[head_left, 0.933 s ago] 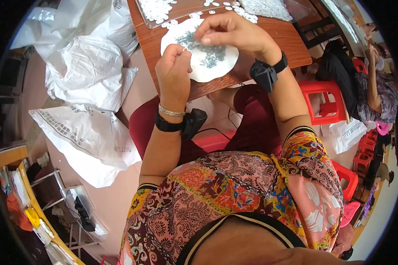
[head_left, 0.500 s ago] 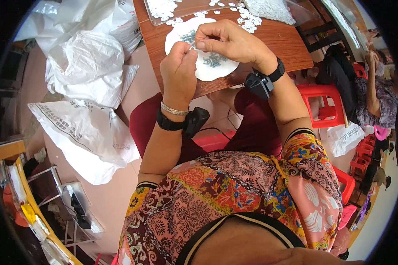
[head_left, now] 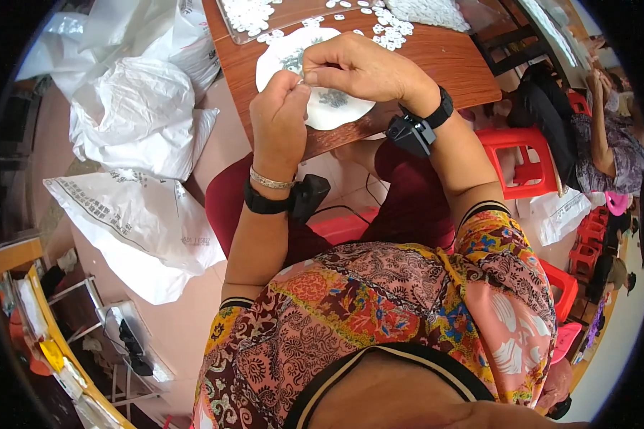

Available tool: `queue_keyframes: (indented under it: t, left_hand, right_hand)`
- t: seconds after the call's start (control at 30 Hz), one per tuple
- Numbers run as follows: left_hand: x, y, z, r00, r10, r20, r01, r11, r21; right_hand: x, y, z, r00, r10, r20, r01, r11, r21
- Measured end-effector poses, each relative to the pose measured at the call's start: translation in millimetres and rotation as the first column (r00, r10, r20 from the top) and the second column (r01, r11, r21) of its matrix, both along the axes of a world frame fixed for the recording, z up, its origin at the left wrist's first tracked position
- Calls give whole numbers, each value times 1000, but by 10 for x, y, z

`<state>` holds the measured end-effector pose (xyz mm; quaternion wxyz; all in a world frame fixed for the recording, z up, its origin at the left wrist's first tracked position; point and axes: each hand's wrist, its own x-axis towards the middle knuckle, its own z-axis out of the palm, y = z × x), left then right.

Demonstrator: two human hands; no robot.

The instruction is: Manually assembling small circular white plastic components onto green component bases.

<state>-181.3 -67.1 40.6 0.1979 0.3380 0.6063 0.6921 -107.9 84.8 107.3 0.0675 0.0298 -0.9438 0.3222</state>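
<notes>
"Two hands to check first: how closed?"

"Left hand [head_left: 280,107]: thumb and forefinger closed on a small pale piece [head_left: 302,81], mostly hidden. Right hand [head_left: 361,68]: closed in a pinch at two o'clock from the left; cannot tell on what."

"Best way to work so small a pinch?"

"Grip lightly, turn slowly, look straight down at the meeting point. Work above the wavy-edged white plate [head_left: 336,120], to catch any drop."

"Where to find the grey pieces [head_left: 334,98]?"

"On the plate: one patch at eleven o'clock from the pinch, another at four. Avoid brushing either with a palm."

"And farther out?"

"On the brown worktop [head_left: 454,68]: clear tray [head_left: 297,11] at eleven, loose white pieces [head_left: 392,32] at two, filled bag [head_left: 426,13] beyond. Off it: white sacks [head_left: 132,107] at nine, red stool [head_left: 495,146] between three and four."
</notes>
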Motion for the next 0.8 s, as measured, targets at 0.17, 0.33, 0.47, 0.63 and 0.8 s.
queue_keyframes:
  t: [0.17,0.33,0.47,0.63,0.8]
  left_hand:
    - [-12,39,-11,995,-22,96,15,998,69]
    - [-42,-21,14,970,23,244,-62,986,153]
    - [-34,-1,32,949,-21,316,-41,981,189]
    - [-4,10,30,948,-53,313,-15,977,211]
    - [4,21,34,949,-60,308,-5,978,206]
  right_hand:
    - [21,176,-7,999,-35,15,36,998,-57]
    - [31,683,29,904,-427,37,411,838,-360]
    - [28,1253,-490,833,-539,-125,550,830,93]
    - [-144,1231,-649,821,-547,-166,561,718,412]
    - [-165,1327,-721,810,-574,-115,555,690,466]
